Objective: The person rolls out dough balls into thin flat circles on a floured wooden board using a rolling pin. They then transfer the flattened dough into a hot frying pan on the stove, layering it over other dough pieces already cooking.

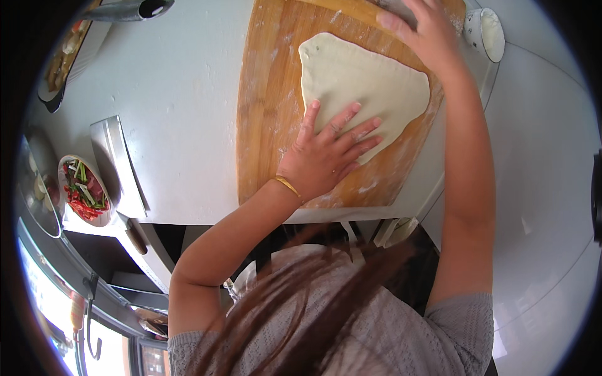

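A thin, rolled-out sheet of pale dough [362, 80] lies on a floured wooden board [268, 94]. My left hand [324, 150], with a gold bangle at its wrist, rests flat on the near part of the dough, fingers spread and dusted with flour. At the far edge of the board, my right hand [430, 40] is at what looks like a wooden rolling pin [345, 8], its thumb against the wood. The picture's upper rim cuts off the right fingertips, so their grip is not visible.
A white cup of flour [491, 35] stands right of the board. To the left are a cleaver [124, 160], a bowl of cut peppers and meat [87, 192], a glass lid [40, 188] and a tray of food [61, 66]. A grey handle [122, 10] juts in above.
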Demonstrator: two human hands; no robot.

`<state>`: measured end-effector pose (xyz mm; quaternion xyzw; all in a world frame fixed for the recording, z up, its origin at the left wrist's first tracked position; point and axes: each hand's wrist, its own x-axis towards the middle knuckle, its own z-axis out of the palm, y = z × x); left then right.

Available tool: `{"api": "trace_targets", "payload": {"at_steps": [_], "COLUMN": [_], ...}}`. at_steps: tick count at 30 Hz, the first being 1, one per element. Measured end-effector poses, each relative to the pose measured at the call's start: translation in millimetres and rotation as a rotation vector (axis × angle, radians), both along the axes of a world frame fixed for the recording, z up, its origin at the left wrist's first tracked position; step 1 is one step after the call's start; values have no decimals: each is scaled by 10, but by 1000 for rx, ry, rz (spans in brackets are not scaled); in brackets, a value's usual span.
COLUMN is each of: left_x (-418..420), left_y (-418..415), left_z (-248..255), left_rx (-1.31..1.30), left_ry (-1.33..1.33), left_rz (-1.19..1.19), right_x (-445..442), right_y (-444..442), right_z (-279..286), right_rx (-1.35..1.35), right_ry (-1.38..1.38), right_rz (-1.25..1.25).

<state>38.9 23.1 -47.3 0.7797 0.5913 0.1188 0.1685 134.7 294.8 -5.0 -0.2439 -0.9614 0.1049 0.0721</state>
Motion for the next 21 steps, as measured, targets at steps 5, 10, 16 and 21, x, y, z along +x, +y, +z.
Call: {"api": "trace_targets", "payload": {"at_steps": [5, 10, 16, 21], "left_x": [-30, -530, -627, -499], "left_y": [-229, -44, 677, 240], "left_z": [64, 406, 99, 279], "left_rx": [-45, 187, 487, 49], "left_ry": [7, -149, 177, 196], "left_rz": [-108, 122, 220, 149], "right_x": [528, 1048, 1110, 1103], "right_y": [-46, -519, -1494, -1970], "right_z": [-121, -41, -144, -69], "right_rx": [34, -117, -170, 5], "right_ry": [19, -58, -67, -70], "right_rz": [-181, -317, -255, -398]}}
